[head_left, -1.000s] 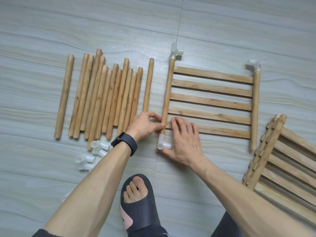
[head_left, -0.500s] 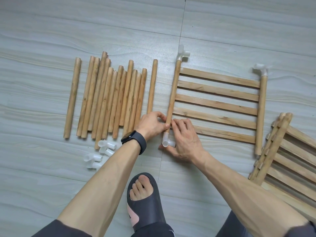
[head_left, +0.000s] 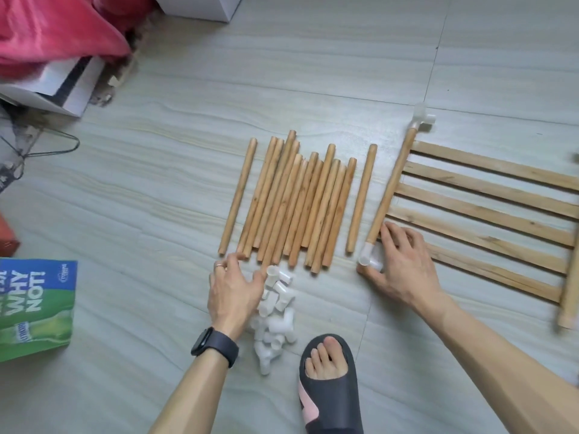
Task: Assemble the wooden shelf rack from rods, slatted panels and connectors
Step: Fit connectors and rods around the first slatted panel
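Right hand [head_left: 404,270] flat on slatted panel [head_left: 485,190]; left hand [head_left: 235,289], grip unclear, may scatter connectors [head_left: 279,311] at rods' [head_left: 300,202] 6 o'clock.

Just one wide-angle view, worn on the head, and it looked steeply down at the floor [head_left: 313,73] from close above. Rods [head_left: 297,202] sat mid-frame, the slatted panel [head_left: 488,195] ran off the right edge, a foot [head_left: 326,358] touched the bottom.

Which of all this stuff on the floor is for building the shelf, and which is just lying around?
For the shelf: round wooden rods, small white plastic connectors, slatted wooden panel.
Just lying about: green printed pack, red cloth, white cardboard box.
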The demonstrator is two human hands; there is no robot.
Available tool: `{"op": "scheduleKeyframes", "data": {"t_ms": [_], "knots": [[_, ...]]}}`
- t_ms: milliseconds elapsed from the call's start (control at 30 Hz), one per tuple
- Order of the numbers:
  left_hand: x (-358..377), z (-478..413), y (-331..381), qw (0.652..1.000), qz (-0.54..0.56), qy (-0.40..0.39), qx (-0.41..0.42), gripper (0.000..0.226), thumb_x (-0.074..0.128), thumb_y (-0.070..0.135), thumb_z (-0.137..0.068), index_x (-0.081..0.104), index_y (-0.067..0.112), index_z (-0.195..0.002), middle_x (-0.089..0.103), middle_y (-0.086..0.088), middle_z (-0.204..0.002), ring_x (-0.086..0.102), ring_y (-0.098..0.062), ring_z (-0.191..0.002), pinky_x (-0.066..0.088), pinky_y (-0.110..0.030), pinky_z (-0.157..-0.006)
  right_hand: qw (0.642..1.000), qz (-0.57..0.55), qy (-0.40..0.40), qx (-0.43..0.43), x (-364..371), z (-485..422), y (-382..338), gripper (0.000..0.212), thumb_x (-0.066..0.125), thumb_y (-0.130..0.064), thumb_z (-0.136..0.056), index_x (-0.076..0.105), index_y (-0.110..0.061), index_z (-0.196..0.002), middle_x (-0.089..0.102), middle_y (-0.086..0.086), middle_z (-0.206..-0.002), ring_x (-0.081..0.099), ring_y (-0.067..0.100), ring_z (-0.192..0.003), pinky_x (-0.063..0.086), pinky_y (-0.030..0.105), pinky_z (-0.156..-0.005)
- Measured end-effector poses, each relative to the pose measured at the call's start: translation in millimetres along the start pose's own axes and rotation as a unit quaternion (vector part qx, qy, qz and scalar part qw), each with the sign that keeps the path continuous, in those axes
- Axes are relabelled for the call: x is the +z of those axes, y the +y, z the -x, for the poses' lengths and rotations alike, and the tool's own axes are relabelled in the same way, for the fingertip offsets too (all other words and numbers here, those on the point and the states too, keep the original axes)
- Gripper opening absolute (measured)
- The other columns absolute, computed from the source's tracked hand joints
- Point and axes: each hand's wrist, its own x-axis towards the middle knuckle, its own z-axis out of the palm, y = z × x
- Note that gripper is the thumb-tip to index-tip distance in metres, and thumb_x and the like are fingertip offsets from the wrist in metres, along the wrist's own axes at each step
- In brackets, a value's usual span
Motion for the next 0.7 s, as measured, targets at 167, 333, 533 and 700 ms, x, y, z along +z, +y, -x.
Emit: {"op": "scheduleKeyframes", "data": {"t_ms": [167,333,533,700], "knots": [[0,-2,-43,0.992,-0.027,-0.122,0.003,0.035,0.065,0.035,-0.092,0.063,0.030,-0.127,0.068,-0.001,-0.123,0.063,-0.021,-0.109,0.052,-0.037,-0.092,0.988,0.034,-0.145,-0.037,-24,4,0,0.113,0.051,-0.078,-0.084,0.002,-0.014,-0.162,0.008,0.007,-0.169,0.011,0.032,-0.153,0.015,0.045,-0.126],[-19,5,-39,0.993,-0.023,-0.113,0.015,0.031,0.062,0.044,-0.094,0.068,0.025,-0.118,0.072,0.004,-0.110,0.066,-0.019,-0.103,0.054,-0.035,-0.087,0.952,0.161,-0.234,-0.115,-100,21,30,0.077,0.055,-0.062,-0.091,0.027,-0.022,-0.150,0.045,0.005,-0.147,0.045,0.027,-0.132,0.044,0.039,-0.105],[-52,35,52,0.931,0.202,-0.295,0.077,0.037,0.062,0.052,-0.094,0.076,0.018,-0.099,0.078,0.003,-0.091,0.071,-0.010,-0.082,0.051,-0.029,-0.078,0.961,-0.102,-0.245,-0.079,-163,77,39,0.066,0.061,-0.064,-0.089,0.042,-0.034,-0.145,0.061,-0.013,-0.129,0.064,0.003,-0.107,0.052,0.024,-0.092],[-9,65,160,0.862,0.188,-0.443,0.158,0.049,0.050,0.058,-0.098,0.074,0.017,-0.111,0.075,0.006,-0.089,0.066,-0.009,-0.084,0.048,-0.025,-0.079,0.890,-0.442,-0.103,0.050,-155,121,45,0.059,0.078,-0.047,-0.083,0.047,-0.051,-0.132,0.063,-0.016,-0.123,0.070,0.001,-0.092,0.056,0.022,-0.086]]}}
